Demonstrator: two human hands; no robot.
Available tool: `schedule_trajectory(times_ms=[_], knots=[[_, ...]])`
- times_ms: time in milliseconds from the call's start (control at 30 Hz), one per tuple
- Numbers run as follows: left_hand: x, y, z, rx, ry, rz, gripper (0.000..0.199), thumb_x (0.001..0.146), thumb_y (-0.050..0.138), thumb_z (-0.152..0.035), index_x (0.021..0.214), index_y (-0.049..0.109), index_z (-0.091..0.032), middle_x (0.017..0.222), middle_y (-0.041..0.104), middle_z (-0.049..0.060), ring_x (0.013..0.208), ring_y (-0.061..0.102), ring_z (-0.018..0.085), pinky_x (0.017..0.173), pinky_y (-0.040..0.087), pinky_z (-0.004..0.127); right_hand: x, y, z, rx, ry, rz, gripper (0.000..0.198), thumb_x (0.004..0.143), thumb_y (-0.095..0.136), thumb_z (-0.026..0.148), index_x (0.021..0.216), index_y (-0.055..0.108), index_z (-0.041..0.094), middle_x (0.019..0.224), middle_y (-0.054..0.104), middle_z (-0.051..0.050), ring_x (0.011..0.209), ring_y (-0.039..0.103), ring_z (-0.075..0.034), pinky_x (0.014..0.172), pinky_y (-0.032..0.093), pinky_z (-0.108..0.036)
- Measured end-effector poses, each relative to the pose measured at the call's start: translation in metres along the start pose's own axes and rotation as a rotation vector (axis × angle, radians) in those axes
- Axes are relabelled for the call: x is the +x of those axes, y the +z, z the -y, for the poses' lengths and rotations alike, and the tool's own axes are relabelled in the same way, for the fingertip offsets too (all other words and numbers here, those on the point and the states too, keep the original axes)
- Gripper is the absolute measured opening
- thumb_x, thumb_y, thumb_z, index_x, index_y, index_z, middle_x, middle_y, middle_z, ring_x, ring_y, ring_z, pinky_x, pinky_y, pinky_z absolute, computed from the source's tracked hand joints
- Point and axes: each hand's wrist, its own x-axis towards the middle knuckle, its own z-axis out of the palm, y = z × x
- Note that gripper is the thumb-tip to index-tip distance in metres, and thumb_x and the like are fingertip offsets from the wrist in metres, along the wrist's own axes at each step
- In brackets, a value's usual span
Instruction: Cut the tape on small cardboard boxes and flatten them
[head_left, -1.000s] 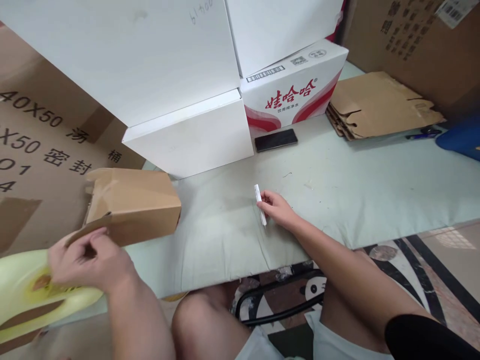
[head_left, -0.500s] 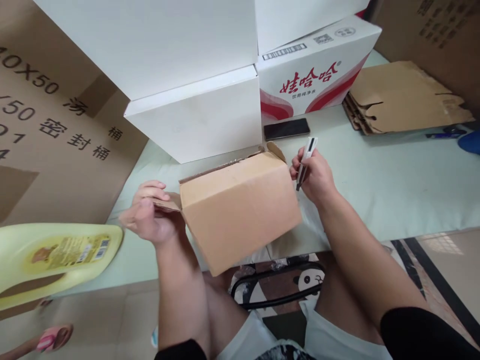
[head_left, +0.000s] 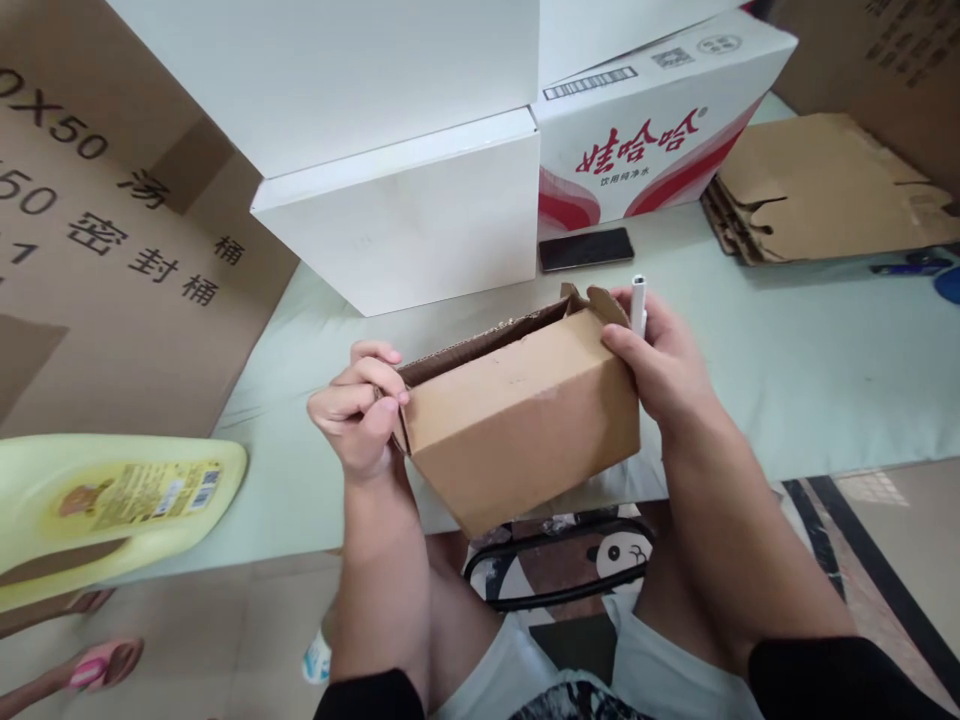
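A brown cardboard box [head_left: 525, 420] is tilted at the near edge of the table, with a dark gap showing along its far top edge. At its left end my left hand [head_left: 360, 410] is closed, fingers and thumb pinching the side flap. My right hand [head_left: 664, 360] has its thumb on the box's right top corner by a small rounded flap [head_left: 609, 304]. A white utility knife [head_left: 638, 305] stands up between that thumb and the fingers; its lower part is hidden by the hand.
Behind the box stand white cartons [head_left: 405, 220] and a red-and-white carton [head_left: 637, 165], with a black phone [head_left: 586, 249] in front. Flattened cardboard [head_left: 840, 190] lies at right. A yellow bottle [head_left: 135, 500] and large brown carton [head_left: 127, 240] are at left. Another person's foot [head_left: 105, 668] shows lower left.
My left hand has moved right, folding the side flap in against the box. My right hand has come onto the box's right corner, and the knife is turned more upright. The box appears further right.
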Motion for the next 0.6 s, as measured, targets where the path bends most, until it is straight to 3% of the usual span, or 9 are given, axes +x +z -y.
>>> schedule_trajectory(times_ms=[167, 367, 467, 600], knots=[[-0.002, -0.003, -0.005, 0.062, 0.029, -0.048, 0.056, 0.074, 0.061, -0.043, 0.039, 0.023, -0.021, 0.047, 0.034, 0.003, 0.062, 0.048, 0.022, 0.084, 0.053, 0.053, -0.008, 0.006, 0.006, -0.157, -0.155, -0.181, 0.012, 0.086, 0.063, 0.032, 0.095, 0.062, 0.026, 0.083, 0.061, 0.000, 0.072, 0.059, -0.016, 0.068, 0.050, -0.034], [-0.003, 0.001, -0.006, -0.009, 0.104, -0.129, 0.042, 0.067, 0.061, -0.028, 0.043, 0.027, -0.021, 0.056, 0.047, 0.003, 0.079, 0.062, 0.025, 0.084, 0.057, 0.050, -0.011, 0.015, 0.002, -0.263, -0.430, -0.454, 0.017, 0.094, 0.053, 0.040, 0.103, 0.056, 0.027, 0.101, 0.064, -0.007, 0.100, 0.067, -0.024, 0.093, 0.054, -0.046], [-0.005, 0.005, 0.002, 0.012, 0.036, -0.151, 0.034, 0.064, 0.061, -0.020, 0.053, 0.028, -0.021, 0.069, 0.060, 0.001, 0.084, 0.067, 0.023, 0.096, 0.057, 0.051, -0.012, 0.015, -0.001, -0.224, -0.408, -0.392, 0.016, 0.090, 0.057, 0.036, 0.103, 0.053, 0.027, 0.105, 0.063, -0.007, 0.103, 0.066, -0.024, 0.095, 0.054, -0.045], [-0.007, 0.005, 0.009, 0.160, -0.035, -0.108, 0.013, 0.069, 0.058, -0.015, 0.067, 0.050, -0.024, 0.080, 0.066, 0.001, 0.100, 0.069, 0.024, 0.108, 0.052, 0.051, -0.014, 0.007, -0.005, -0.175, -0.313, -0.285, 0.036, 0.085, 0.061, 0.028, 0.120, 0.052, 0.028, 0.102, 0.061, -0.004, 0.091, 0.064, -0.020, 0.083, 0.055, -0.039]])
